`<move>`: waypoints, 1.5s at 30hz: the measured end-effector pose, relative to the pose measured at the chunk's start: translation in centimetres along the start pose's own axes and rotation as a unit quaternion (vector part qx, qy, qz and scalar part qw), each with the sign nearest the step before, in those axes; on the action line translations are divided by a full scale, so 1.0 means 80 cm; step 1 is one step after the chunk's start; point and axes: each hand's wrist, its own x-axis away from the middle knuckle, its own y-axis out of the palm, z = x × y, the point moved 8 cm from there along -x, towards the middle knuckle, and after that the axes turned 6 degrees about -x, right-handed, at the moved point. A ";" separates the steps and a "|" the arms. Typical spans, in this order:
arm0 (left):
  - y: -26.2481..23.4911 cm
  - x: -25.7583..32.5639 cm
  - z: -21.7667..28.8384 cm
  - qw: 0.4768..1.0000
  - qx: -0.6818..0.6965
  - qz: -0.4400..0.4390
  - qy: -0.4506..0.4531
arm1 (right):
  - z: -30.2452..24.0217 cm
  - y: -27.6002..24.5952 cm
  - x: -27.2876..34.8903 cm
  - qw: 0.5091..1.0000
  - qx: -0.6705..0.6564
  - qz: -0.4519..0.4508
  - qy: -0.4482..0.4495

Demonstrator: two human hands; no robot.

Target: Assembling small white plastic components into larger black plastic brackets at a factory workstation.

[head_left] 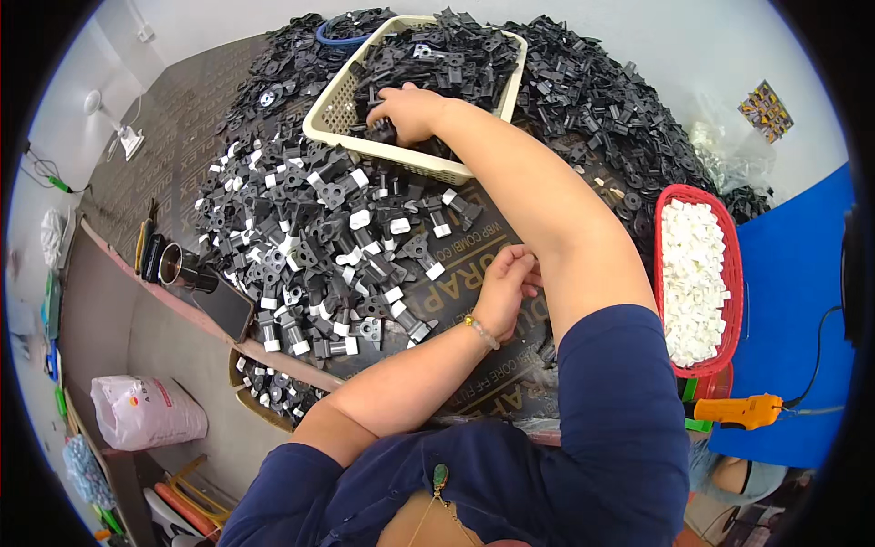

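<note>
My right hand reaches across into a cream plastic basket heaped with black plastic parts. Its fingers curl around a black part at the basket's near left side, partly hidden by the hand. My left hand, with a beaded bracelet at the wrist, is near the middle of the table, just left of my right upper arm. Its fingers are bent together, and whatever they may hold is hidden. To its left spreads a pile of black parts with white caps.
Loose black parts pile behind and right of the basket. A red basket of small white pieces stands right, beside an orange tool. A phone and metal cup lie along the left edge, above a cardboard box.
</note>
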 end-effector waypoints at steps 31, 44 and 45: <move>0.019 0.011 0.027 0.928 -0.345 -0.060 0.127 | 0.080 0.091 0.567 0.822 -0.280 0.261 0.422; 0.082 0.062 0.030 0.495 -0.787 -0.133 0.344 | 0.041 0.090 0.572 0.846 -0.197 0.141 0.475; 0.083 0.062 0.037 0.504 -0.791 -0.126 0.323 | 0.039 0.091 0.578 0.844 -0.198 0.143 0.478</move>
